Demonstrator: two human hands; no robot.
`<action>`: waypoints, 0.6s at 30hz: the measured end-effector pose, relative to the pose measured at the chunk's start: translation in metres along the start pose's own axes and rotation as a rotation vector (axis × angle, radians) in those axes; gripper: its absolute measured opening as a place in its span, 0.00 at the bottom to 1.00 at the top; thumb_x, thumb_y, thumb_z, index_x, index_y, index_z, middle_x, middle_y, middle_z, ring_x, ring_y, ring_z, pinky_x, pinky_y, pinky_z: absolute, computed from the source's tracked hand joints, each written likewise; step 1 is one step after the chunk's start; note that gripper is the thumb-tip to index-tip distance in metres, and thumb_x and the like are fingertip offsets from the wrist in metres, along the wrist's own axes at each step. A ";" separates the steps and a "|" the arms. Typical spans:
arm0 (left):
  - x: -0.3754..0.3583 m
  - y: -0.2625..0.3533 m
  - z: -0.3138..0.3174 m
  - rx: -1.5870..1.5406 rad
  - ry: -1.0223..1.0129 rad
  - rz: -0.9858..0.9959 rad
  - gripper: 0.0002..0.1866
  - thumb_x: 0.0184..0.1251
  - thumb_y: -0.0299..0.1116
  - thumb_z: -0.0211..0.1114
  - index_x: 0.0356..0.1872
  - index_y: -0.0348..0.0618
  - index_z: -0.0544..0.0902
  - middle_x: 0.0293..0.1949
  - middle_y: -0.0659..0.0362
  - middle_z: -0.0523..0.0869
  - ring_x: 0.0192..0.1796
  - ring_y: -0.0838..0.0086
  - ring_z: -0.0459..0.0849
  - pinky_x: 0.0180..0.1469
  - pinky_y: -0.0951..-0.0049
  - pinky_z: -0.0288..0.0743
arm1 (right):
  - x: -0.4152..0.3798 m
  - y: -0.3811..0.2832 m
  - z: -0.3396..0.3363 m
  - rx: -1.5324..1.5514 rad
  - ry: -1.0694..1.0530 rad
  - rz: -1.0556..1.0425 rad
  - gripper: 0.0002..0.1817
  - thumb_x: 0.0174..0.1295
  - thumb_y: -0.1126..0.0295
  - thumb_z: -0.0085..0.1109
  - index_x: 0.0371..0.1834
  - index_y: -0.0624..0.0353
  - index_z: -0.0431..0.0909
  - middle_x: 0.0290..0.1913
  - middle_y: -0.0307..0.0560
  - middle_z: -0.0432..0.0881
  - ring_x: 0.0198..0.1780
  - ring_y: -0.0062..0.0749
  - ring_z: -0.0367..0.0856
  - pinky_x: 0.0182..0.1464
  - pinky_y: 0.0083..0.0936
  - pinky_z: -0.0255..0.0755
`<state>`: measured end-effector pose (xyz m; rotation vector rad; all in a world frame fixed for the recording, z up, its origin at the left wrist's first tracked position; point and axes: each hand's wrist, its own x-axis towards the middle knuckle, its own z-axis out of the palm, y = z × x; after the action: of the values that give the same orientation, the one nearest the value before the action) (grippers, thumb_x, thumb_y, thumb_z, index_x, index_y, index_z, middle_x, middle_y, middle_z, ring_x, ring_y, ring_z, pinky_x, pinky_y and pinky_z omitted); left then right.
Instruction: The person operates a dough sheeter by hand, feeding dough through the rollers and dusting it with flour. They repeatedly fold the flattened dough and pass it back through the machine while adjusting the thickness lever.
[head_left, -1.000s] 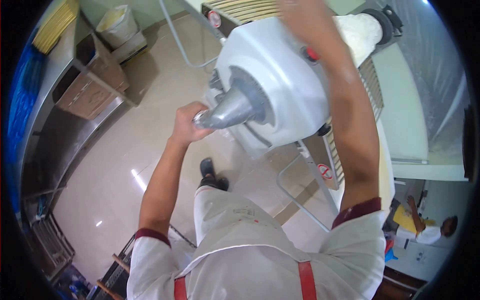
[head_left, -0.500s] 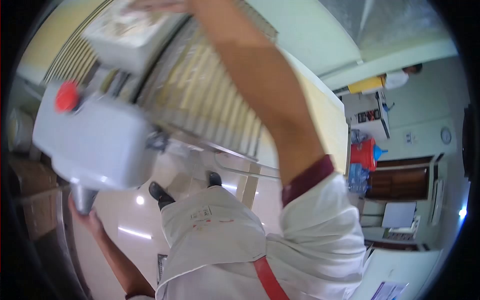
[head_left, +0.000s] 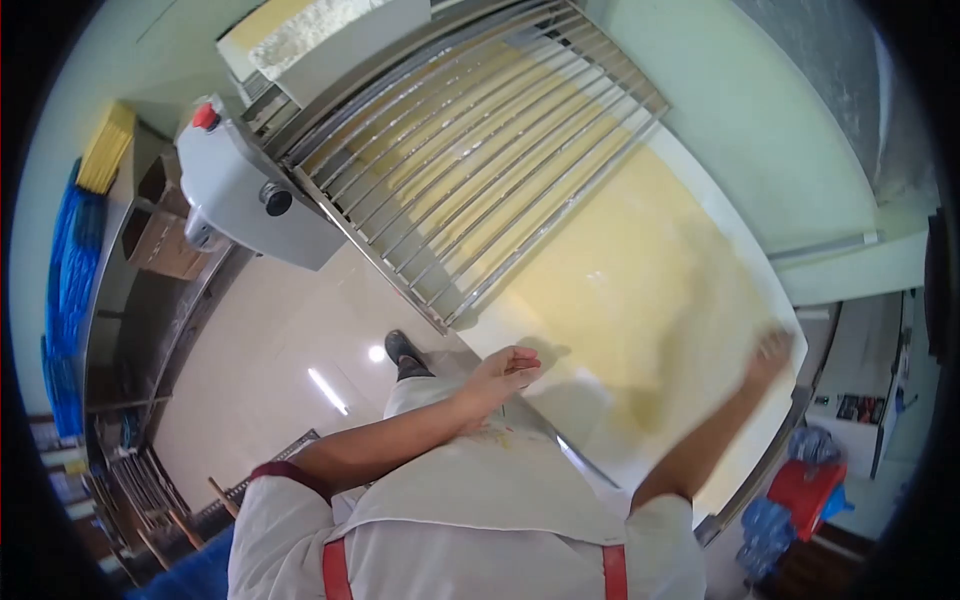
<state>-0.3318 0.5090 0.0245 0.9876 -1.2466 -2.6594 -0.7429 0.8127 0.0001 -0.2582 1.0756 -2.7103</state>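
Observation:
A wide, thin sheet of pale yellow dough (head_left: 600, 300) lies flat on the white belt (head_left: 505, 335), running back beneath a slatted metal guard (head_left: 470, 180). Close to the belt's near edge is my left hand (head_left: 508, 372), empty, its fingers loosely bent. My right hand (head_left: 772, 355) is over the far right part of the dough, near the belt's outer edge, its fingers smeared by motion. At the upper left stands the grey machine housing (head_left: 240, 185) with a red button (head_left: 206, 117) and a black knob (head_left: 276, 198).
A white tub of flour (head_left: 320, 35) sits on top of the machine. To the left, shelving (head_left: 120, 290) holds a cardboard box (head_left: 168, 245) and blue plastic bags (head_left: 75, 290). A red container (head_left: 805, 490) and water bottles (head_left: 768, 535) stand at the lower right.
My left hand has left the grey lever under the housing, and my right hand has left the flour tub. Both are now at the dough sheet; the view has swung right.

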 end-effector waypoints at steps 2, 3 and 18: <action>0.018 -0.022 0.024 -0.194 0.240 -0.106 0.21 0.64 0.30 0.62 0.57 0.37 0.69 0.48 0.57 0.78 0.55 0.73 0.75 0.58 0.72 0.68 | -0.003 -0.057 -0.051 -0.082 -0.064 -0.227 0.10 0.70 0.67 0.37 0.40 0.58 0.70 0.33 0.43 0.77 0.28 0.29 0.76 0.32 0.24 0.74; 0.025 -0.025 0.036 -0.278 0.299 -0.037 0.22 0.61 0.31 0.64 0.55 0.39 0.70 0.48 0.57 0.78 0.54 0.72 0.75 0.57 0.72 0.68 | -0.005 -0.028 -0.025 -0.379 0.076 -0.242 0.10 0.70 0.67 0.38 0.41 0.58 0.70 0.33 0.43 0.77 0.28 0.29 0.76 0.32 0.24 0.74; 0.098 -0.013 0.042 -0.419 0.593 0.414 0.07 0.67 0.24 0.55 0.44 0.36 0.76 0.39 0.59 0.82 0.40 0.77 0.81 0.44 0.76 0.76 | -0.021 0.029 -0.002 -0.911 0.035 -0.156 0.15 0.68 0.67 0.41 0.50 0.62 0.75 0.33 0.41 0.77 0.30 0.25 0.74 0.33 0.25 0.70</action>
<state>-0.4310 0.5171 -0.0168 1.1611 -0.6432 -1.9725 -0.7199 0.7993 -0.0230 -0.4364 2.3098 -2.1384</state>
